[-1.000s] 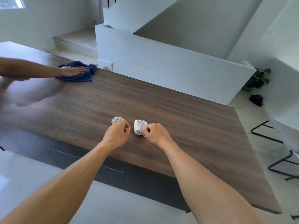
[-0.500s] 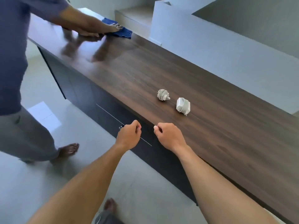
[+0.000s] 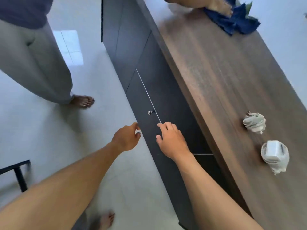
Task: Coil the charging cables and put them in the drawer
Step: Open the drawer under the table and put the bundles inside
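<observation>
Two coiled white charging cables lie on the wooden countertop [image 3: 216, 77] at the right: a bare coil [image 3: 254, 122] and, nearer to me, a coil wrapped round a white charger block [image 3: 275, 155]. Below the counter edge runs the dark drawer front [image 3: 166, 100] with a small metal knob [image 3: 150, 112] and a thin pale line along its top. My right hand [image 3: 171, 140] reaches to the drawer front just below the knob, fingers loosely extended. My left hand [image 3: 127, 136] hovers beside it, fingers loosely curled, holding nothing.
Another person stands at the upper left, grey trousers [image 3: 31, 63] and a bare foot [image 3: 82, 101] on the pale floor, wiping the far countertop with a blue cloth [image 3: 235, 20]. A black stool frame [image 3: 16, 171] stands at the lower left. My own foot [image 3: 106, 219] shows below.
Both hands left the coiled cables on the counter and dropped down to the drawer front. My view swung left and down, so the cables now lie at the right.
</observation>
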### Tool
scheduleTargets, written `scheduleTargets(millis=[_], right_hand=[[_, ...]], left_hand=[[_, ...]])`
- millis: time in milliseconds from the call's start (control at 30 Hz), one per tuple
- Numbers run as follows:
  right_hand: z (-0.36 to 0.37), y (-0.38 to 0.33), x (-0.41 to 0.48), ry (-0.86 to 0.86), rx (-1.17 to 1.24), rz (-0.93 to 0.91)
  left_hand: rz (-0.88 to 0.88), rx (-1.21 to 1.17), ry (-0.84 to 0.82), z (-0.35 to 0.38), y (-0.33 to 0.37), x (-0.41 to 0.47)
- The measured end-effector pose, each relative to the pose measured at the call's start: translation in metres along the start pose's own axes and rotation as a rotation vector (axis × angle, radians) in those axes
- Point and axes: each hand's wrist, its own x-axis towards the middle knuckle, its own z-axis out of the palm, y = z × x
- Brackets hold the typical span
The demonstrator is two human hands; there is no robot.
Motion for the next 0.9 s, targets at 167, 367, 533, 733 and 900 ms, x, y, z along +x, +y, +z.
scheduleTargets(millis=[167,367,533,733,900], right_hand=[[0.038,0.004,0.078,-0.031,-0.186,-0.041],[0.065,0.024,0.144,-0.015,-0.420,-0.089],[0.096,0.044,0.203,0.046,-0.580,-0.140],[0.122,0.079,0.209,-0.004,-0.892,-0.116],[0.142,0.078,0.214,-0.021,-0.931,-0.090]], left_hand=[[-0.049,-0.033,-0.072,0.025,-0.033,0.077],[-0.045,-0.101,-0.141,0.069,-0.044,0.151],[-0.002,-0.092,-0.136,0.106,-0.045,0.214],[-0.009,0.012,-0.076,0.131,-0.039,0.275],[0.019,0.043,-0.030,0.163,-0.042,0.299]])
